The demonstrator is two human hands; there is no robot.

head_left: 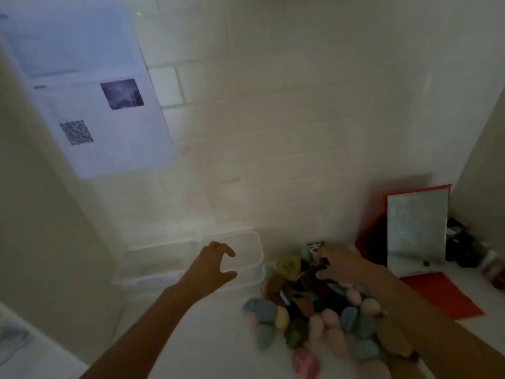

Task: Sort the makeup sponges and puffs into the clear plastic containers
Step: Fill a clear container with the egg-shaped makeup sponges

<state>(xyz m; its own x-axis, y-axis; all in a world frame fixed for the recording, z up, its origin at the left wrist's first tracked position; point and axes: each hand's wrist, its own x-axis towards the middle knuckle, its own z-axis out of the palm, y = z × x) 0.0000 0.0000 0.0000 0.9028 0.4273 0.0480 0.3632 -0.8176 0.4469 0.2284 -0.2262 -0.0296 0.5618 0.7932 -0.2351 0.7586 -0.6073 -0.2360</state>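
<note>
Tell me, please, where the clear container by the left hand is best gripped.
Likely its near rim, from above: the clear container sits flat, rim upward, and the left hand hovers open right over that edge. Blur hides any lid.

- clear plastic containers (254,243), 9 o'clock of the pile: see-through plastic, smooth, slight sheen along the rims
- sponges and puffs (314,305): soft foamy look, totally matt, zero shine
- wall tiles (166,86) at 12 o'clock: white, smooth, glossy glaze
- sheet (109,154) up at 10 o'clock: plain matt paper with print on it
- mirror (416,228) at 3 o'clock: shiny reflective panel in a red frame, can't tell if the frame is plastic or card
- surface (213,337): white and smooth, too blurry to tell the material
</note>
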